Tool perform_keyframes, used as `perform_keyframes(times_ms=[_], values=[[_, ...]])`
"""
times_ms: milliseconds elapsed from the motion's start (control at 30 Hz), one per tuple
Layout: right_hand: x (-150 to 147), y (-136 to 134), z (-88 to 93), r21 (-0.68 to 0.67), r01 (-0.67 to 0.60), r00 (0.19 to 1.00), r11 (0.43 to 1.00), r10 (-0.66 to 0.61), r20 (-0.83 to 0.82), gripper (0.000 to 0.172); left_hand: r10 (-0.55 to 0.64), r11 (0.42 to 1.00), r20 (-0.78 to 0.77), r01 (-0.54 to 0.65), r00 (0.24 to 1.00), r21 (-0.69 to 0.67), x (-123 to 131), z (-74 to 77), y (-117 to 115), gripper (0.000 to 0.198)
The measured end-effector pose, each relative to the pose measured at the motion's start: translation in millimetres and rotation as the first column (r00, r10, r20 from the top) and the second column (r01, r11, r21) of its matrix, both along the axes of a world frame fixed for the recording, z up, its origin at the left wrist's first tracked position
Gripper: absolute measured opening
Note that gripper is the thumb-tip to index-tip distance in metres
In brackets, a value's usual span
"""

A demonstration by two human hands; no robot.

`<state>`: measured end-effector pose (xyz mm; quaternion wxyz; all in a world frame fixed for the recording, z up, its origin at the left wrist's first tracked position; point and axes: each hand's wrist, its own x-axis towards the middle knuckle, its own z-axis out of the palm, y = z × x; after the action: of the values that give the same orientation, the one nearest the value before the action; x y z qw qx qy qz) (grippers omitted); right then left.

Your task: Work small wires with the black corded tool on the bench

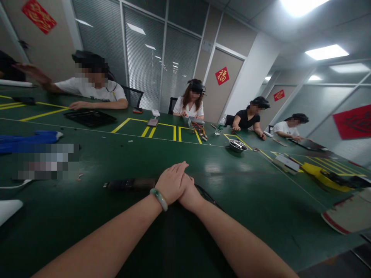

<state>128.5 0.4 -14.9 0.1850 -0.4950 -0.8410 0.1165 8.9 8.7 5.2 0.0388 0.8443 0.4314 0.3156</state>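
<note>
Over the green table (101,239): L hand (170,182) on top of R hand (190,193).
L hand, w/ green bracelet (159,199), is loose, fingers out pretty straight; R fingers mostly hid, can't tell if curled. Long dark tool (133,184) lies partly behind them, tip to L, black cord (207,194) to R; can't tell if touching.

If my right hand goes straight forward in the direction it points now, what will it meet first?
Most likely the left hand, which the right hand touches. Its fingers are partly hidden, so the exact line is uncertain.
</note>
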Motion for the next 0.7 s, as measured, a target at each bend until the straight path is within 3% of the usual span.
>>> perform_keyframes(times_ms=[67, 167, 233, 333, 433, 600, 700], values=[[17, -15, 5.3, 0.105, 0.053, 0.999, 0.993, -0.053, -0.004, 0.048, -0.001, 1.0, -0.036, 0.0, 0.999, -0.02, 0, 1.1, 1, 0.037], [47, -46, 0.9, 0.262, 0.31, 0.945, 0.914, -0.326, 0.017, 0.04, -0.03, 0.998, -0.125, 0.024, 0.992, -0.053, 1, 3.8, -2, 0.028], [62, -64, -9.9, 0.277, 0.447, 0.88, 0.851, -0.474, 0.039, 0.025, -0.035, 0.997, -0.196, 0.02, 0.98, -0.077, 2, 3.8, -4, 0.024], [77, -75, -22.2, 0.188, 0.435, 0.885, 0.881, -0.456, 0.091, 0.018, -0.019, 0.995, -0.295, -0.012, 0.955, -0.103, 2, 0.9, -5, 0.024], [92, -62, -15.5, 0.123, 0.407, 0.898, 0.905, -0.421, 0.129, 0.024, -0.028, 0.992, -0.333, -0.015, 0.942, -0.127, 0, -1.9, -1, 0.025], [120, -7, 15.1, 0.173, 0.264, 0.947, 0.949, -0.289, 0.14, 0.025, -0.078, 0.982, -0.306, 0.02, 0.949, -0.19, -2, -2.8, 5, 0.016], [121, 17, 21.6, 0.21, 0.246, 0.959, 0.946, -0.269, 0.09, 0.026, -0.073, 0.981, -0.296, 0.015, 0.953, -0.194, -2, -3.3, 6, 0.014]])
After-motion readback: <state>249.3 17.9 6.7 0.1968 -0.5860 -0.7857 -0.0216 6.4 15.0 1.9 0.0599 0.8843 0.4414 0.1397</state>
